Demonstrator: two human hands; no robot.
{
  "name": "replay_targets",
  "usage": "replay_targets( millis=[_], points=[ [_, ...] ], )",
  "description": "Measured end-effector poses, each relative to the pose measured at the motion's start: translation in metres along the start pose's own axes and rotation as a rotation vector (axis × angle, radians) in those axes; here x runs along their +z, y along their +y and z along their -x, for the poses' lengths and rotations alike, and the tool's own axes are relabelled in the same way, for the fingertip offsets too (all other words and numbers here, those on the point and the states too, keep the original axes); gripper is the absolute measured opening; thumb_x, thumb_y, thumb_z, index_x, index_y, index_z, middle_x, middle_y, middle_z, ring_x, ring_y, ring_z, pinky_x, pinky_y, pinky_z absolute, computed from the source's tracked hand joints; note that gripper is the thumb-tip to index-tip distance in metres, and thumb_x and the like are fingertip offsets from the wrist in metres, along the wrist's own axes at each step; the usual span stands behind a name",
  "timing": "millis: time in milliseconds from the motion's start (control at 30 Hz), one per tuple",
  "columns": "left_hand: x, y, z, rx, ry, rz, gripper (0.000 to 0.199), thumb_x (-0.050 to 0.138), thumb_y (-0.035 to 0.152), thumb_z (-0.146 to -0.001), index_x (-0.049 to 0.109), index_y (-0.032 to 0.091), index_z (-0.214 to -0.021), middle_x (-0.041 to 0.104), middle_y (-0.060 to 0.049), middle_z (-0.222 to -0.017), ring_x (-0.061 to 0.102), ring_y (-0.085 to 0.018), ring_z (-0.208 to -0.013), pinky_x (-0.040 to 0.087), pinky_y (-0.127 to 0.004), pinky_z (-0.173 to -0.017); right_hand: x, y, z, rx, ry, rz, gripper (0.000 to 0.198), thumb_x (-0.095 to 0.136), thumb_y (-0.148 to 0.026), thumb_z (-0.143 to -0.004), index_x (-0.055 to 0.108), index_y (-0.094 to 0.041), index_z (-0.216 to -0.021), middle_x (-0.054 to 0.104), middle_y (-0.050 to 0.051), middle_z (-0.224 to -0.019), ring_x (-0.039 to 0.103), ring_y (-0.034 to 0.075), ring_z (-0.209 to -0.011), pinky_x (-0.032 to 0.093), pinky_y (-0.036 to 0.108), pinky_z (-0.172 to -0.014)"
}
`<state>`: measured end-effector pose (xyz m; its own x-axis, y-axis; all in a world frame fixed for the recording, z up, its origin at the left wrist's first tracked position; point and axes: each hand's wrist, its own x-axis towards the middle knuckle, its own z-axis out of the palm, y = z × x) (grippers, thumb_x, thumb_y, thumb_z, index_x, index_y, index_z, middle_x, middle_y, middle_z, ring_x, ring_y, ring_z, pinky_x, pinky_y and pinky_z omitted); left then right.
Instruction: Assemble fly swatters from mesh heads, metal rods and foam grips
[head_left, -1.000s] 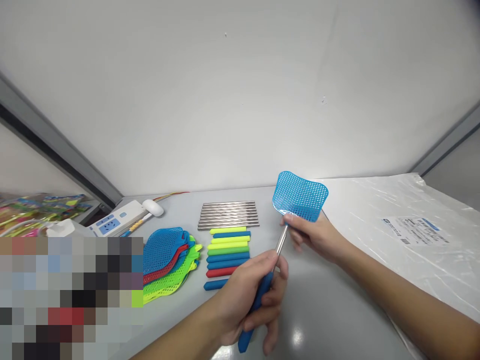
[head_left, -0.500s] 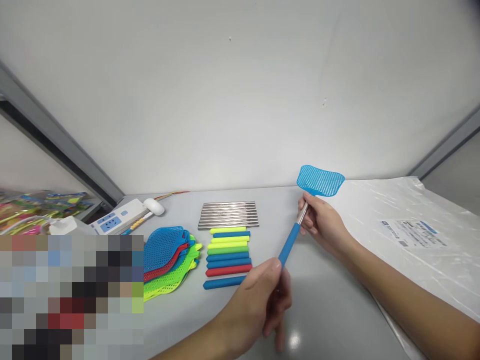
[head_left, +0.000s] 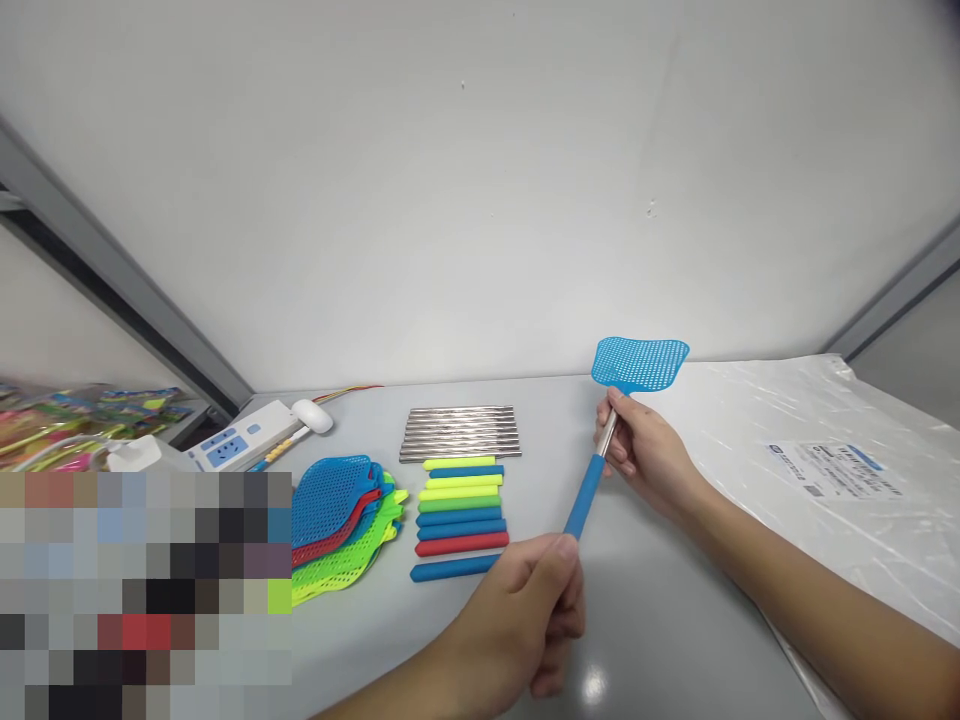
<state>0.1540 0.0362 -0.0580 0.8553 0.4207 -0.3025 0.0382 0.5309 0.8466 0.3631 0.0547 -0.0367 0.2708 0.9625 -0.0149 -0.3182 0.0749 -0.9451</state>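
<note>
A blue fly swatter (head_left: 641, 364) with a perforated head, a short metal rod and a blue grip is held up at a tilt between both hands. My left hand (head_left: 536, 610) is closed round the lower end of the blue grip. Higher up, my right hand (head_left: 637, 440) pinches the swatter where the rod meets the head. Left of my left hand lies a column of coloured grips, among them a red grip (head_left: 461, 545) and a green grip (head_left: 459, 504). Behind them is a row of metal rods (head_left: 461, 432). A pile of swatter heads (head_left: 330, 500) in blue, red, green and yellow lies further left.
White plastic packaging (head_left: 750, 430) with a printed label covers the table's right side. At the back left are a power strip (head_left: 244, 435) and a white mouse-like object (head_left: 312, 416). Colourful bagged items (head_left: 90, 420) lie beyond the frame post. A wall (head_left: 480, 200) stands behind the table.
The fingers of my left hand have curled in more tightly on the blue grip. The swatter head has tipped slightly; my right hand keeps its hold.
</note>
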Motion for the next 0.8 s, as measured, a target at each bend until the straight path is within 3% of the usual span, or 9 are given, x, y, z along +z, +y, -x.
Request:
replay_targets(
  millis=[133,233,300,400,533,700,800],
  points=[
    [0.003,-0.001,-0.001,0.052,0.013,-0.031,0.042,0.041,0.055,-0.092,0.045,0.019,-0.072,0.034,0.008,-0.056,0.026,-0.004,-0.038,0.033,-0.017,-0.035,0.003,0.001,0.002,0.026,0.024,-0.057,0.036,0.053,-0.046,-0.090,0.057,-0.019,-0.066,0.044,-0.005,-0.042,0.037,0.009,-0.037,0.043,0.023,-0.043],
    [0.001,-0.004,-0.003,0.066,0.009,-0.006,0.032,0.038,0.043,-0.093,0.044,0.019,-0.072,0.037,0.006,-0.059,0.027,-0.005,-0.038,0.035,-0.018,-0.037,0.008,-0.003,0.006,0.039,0.026,-0.169,0.031,0.050,-0.036,-0.090,0.056,-0.018,-0.065,0.056,0.001,-0.060,0.052,0.012,-0.056,0.049,0.025,-0.055],
    [-0.001,-0.006,-0.004,0.044,0.009,-0.049,0.028,0.038,0.037,-0.091,0.043,0.019,-0.070,0.036,0.006,-0.058,0.028,-0.005,-0.039,0.036,-0.019,-0.037,0.010,-0.010,0.008,0.077,0.028,-0.283,0.027,0.049,-0.032,-0.089,0.056,-0.017,-0.068,0.058,0.003,-0.066,0.054,0.013,-0.063,0.051,0.027,-0.060],
    [-0.004,-0.007,-0.005,-0.010,-0.006,-0.169,0.029,0.039,0.036,-0.092,0.045,0.019,-0.069,0.038,0.006,-0.059,0.032,-0.006,-0.041,0.036,-0.019,-0.039,0.011,-0.025,0.010,0.172,0.050,-0.472,0.024,0.055,-0.028,-0.087,0.051,-0.018,-0.067,0.039,-0.005,-0.052,0.039,0.008,-0.048,0.044,0.021,-0.049],
    [-0.002,-0.007,-0.005,0.035,-0.037,-0.177,0.033,0.038,0.044,-0.094,0.045,0.018,-0.074,0.042,0.005,-0.065,0.036,-0.006,-0.044,0.041,-0.020,-0.045,0.016,-0.046,0.013,0.199,0.119,-0.579,0.040,0.060,-0.028,-0.086,0.034,-0.020,-0.057,0.017,-0.009,-0.048,0.018,0.006,-0.042,0.030,0.018,-0.038],
    [0.006,-0.003,-0.010,0.333,0.069,0.029,0.046,0.033,0.060,-0.094,0.049,0.017,-0.086,0.055,-0.002,-0.080,0.053,-0.010,-0.057,0.048,-0.028,-0.062,0.049,-0.056,0.036,0.044,0.222,-0.474,0.052,0.062,-0.035,-0.083,0.021,-0.022,-0.054,0.011,-0.008,-0.047,0.013,0.008,-0.042,0.031,0.021,-0.037],
    [0.006,0.009,-0.011,0.459,0.124,0.176,0.051,0.030,0.063,-0.093,0.051,0.016,-0.091,0.058,-0.005,-0.084,0.059,-0.016,-0.067,0.049,-0.036,-0.071,0.071,-0.052,0.057,-0.113,0.244,-0.431,0.053,0.063,-0.026,-0.082,0.018,-0.021,-0.055,0.011,-0.008,-0.047,0.015,0.008,-0.042,0.036,0.022,-0.042]
  ],
)
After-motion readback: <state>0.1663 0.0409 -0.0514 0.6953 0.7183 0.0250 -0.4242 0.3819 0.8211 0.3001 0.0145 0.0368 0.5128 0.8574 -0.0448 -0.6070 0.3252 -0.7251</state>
